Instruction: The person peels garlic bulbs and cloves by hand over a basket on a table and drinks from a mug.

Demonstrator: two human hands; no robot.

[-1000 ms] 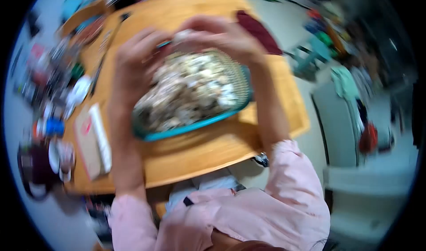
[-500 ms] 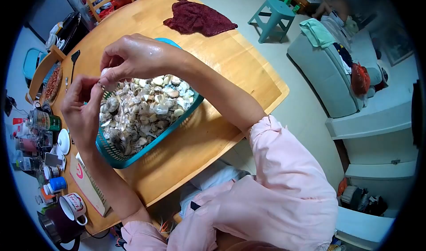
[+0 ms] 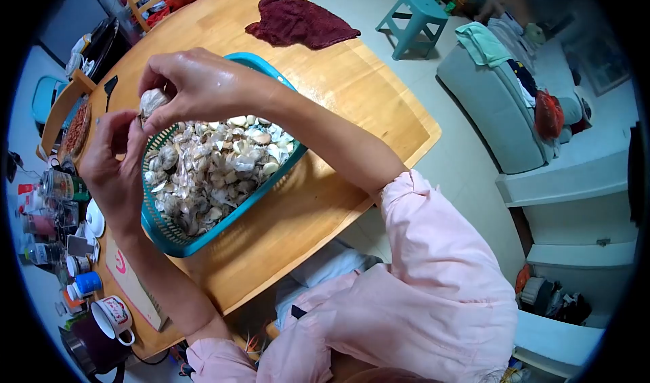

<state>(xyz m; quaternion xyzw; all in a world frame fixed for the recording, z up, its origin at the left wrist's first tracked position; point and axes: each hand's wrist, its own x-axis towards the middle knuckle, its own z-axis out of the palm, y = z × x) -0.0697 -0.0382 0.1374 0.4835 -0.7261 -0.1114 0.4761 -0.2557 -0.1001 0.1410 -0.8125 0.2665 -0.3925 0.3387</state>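
A whitish garlic bulb (image 3: 154, 101) is in my right hand (image 3: 196, 85), the fingers curled round it above the basket's far left edge. My left hand (image 3: 112, 169) is pinched at the bulb's lower left side, thumb and fingertips together. Exactly what those fingertips grip is partly hidden. Below both hands, a teal plastic basket (image 3: 198, 246) holds loose garlic cloves (image 3: 220, 159) mixed with papery skins. A whole garlic bulb (image 3: 167, 156) lies at the basket's left side.
A dark red cloth (image 3: 301, 20) lies on the wooden table (image 3: 379, 98). Along the left edge stand jars, a blue-lidded bottle (image 3: 88, 283), a white enamel mug (image 3: 113, 318) and a flat box (image 3: 135, 288). A teal stool (image 3: 414, 24) is on the floor beyond.
Both hands have shifted slightly left, and the garlic bulb, mostly hidden before, now shows between them. The basket appears a little further left in view.
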